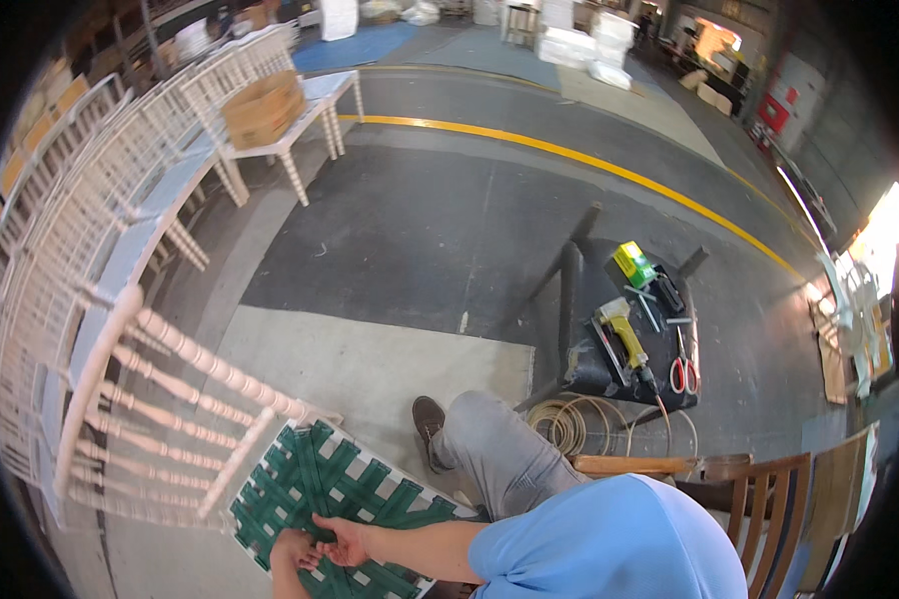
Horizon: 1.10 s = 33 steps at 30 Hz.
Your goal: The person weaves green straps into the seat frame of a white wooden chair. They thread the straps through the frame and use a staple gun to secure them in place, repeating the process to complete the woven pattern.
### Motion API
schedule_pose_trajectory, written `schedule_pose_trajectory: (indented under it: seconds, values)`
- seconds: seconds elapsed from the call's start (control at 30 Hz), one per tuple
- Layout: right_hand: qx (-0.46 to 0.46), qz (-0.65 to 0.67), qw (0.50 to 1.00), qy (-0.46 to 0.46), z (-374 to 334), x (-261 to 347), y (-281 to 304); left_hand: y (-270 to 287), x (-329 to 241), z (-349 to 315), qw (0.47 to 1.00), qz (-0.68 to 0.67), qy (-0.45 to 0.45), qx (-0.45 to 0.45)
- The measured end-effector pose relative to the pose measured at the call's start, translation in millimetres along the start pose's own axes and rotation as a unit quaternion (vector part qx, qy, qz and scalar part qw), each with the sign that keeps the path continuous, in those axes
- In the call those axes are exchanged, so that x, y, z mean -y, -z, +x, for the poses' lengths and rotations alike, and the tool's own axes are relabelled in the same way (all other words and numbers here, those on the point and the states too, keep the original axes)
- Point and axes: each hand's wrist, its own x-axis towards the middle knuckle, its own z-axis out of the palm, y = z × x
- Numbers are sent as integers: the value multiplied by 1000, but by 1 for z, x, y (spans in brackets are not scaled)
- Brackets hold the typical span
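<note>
Green webbing straps criss-cross over the seat frame of a cream wooden chair with a turned-spindle back, close in front of me at the lower left. Both my hands are over the near part of this seat. My left hand has its fingers curled by the straps; whatever they may pinch is too small to make out. Right beside it, my right hand is held with the thumb raised and the fingers apart, nearly touching the left fingers. Nothing shows in the right hand.
To the right, a black stool carries a yellow-green air stapler, red-handled scissors and a small green-yellow box. A coiled hose lies below. Rows of pale chairs line the left, one bearing a cardboard box.
</note>
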Motion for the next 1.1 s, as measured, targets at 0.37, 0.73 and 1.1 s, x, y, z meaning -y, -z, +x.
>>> schedule_pose_trajectory:
  seconds: [0.37, 0.73, 1.1]
  values:
    - [-21, -341, 930, 136, -56, -20, 0, -27, 14, -25, 941, 10, -218, -259]
    - [-422, -656, 504, 370, -183, 59, 55, 35, 78, -106, 869, -177, -193, -419]
    - [-402, -619, 518, 432, -211, 103, 50, -20, 44, -101, 778, -355, -428, -293]
